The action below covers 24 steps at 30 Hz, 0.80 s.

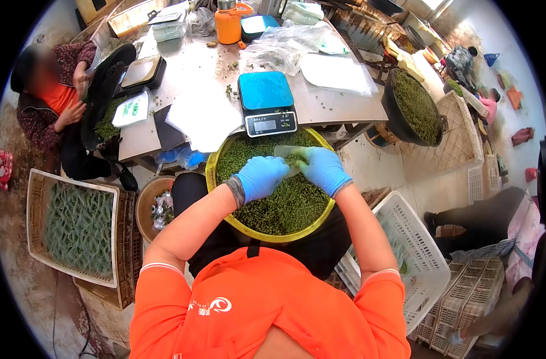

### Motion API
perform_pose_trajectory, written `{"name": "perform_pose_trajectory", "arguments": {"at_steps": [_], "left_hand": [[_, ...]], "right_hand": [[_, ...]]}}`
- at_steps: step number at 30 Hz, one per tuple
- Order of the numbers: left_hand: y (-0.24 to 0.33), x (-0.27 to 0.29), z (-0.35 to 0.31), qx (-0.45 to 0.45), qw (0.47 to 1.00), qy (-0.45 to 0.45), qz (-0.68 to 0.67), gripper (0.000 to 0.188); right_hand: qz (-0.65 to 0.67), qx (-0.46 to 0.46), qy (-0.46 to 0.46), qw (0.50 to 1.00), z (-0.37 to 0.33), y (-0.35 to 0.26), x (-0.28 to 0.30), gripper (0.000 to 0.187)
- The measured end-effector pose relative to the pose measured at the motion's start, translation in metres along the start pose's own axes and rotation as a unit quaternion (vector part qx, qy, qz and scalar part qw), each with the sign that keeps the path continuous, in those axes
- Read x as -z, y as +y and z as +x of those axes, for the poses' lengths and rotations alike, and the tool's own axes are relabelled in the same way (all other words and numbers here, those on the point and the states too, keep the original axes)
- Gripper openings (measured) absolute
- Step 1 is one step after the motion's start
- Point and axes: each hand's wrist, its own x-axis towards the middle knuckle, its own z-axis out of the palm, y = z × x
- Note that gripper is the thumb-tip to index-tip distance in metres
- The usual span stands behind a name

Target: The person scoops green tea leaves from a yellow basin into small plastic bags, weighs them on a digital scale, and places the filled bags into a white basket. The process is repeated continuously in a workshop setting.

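A yellow-rimmed tub (211,179) stands between my legs, filled with small round green berries (279,209). Over it, my left hand (262,177), in a blue glove, is closed on the edge of a small clear plastic bag (283,151). My right hand (324,170), gloved likewise, has its fingers and thumb closed together at the bag's other side, with some green berries by the fingertips. Its exact grip on bag or berries is partly hidden. Just beyond the tub, a digital scale (266,93) with a blue top sits at the table edge.
White sheets (204,119) and a second scale (140,72) lie on the table (195,63), with an orange jug (228,25) behind. A crate of filled bags (78,224) is at left, a white crate (419,257) at right. A seated person (58,99) works at left; a dark basin (413,107) holds more berries.
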Motion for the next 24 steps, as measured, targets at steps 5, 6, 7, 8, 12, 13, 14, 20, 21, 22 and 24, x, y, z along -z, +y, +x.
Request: {"name": "perform_pose_trajectory", "arguments": {"at_steps": [5, 6, 7, 8, 12, 13, 14, 20, 21, 22, 24], "left_hand": [[0.001, 0.0, 0.004, 0.082, 0.996, -0.027, 0.005, 0.005], [-0.003, -0.002, 0.004, 0.094, 0.995, -0.041, 0.016, 0.004], [-0.006, -0.003, 0.007, 0.102, 0.993, -0.053, 0.028, 0.004], [-0.01, -0.004, 0.01, 0.112, 0.992, -0.055, 0.037, 0.004], [-0.016, 0.019, 0.036, 0.118, 0.992, -0.028, 0.023, 0.005], [-0.017, 0.029, 0.041, 0.115, 0.993, -0.032, 0.02, 0.006], [-0.015, 0.039, 0.049, 0.104, 0.994, -0.036, 0.016, 0.007], [-0.026, 0.023, 0.03, 0.052, 0.993, -0.056, 0.089, 0.008], [-0.027, 0.015, 0.023, 0.067, 0.993, -0.06, 0.078, 0.007], [-0.028, 0.011, 0.019, 0.08, 0.992, -0.061, 0.07, 0.007], [-0.023, 0.012, 0.019, 0.127, 0.986, -0.09, 0.054, 0.006]], "right_hand": [[0.167, 0.014, 0.165, 0.972, -0.012, -0.003, 0.034, 0.024], [0.159, -0.033, 0.132, 0.978, -0.018, 0.01, 0.033, 0.025], [0.148, -0.083, 0.102, 0.98, -0.026, 0.022, 0.027, 0.026], [0.092, -0.074, 0.056, 0.991, -0.031, 0.027, 0.01, 0.029], [-0.025, -0.026, -0.087, 0.996, -0.043, 0.03, -0.081, 0.075], [-0.003, -0.052, -0.1, 0.994, -0.036, 0.014, -0.089, 0.084], [0.01, -0.055, -0.062, 0.996, -0.03, 0.012, -0.11, 0.088], [-0.062, -0.008, -0.185, 0.981, -0.036, -0.03, -0.113, 0.093], [-0.101, 0.012, -0.191, 0.976, -0.043, -0.03, -0.113, 0.095], [-0.132, 0.028, -0.115, 0.984, -0.041, -0.018, -0.118, 0.086], [-0.121, -0.01, -0.163, 0.979, -0.02, 0.007, -0.118, 0.078]]}}
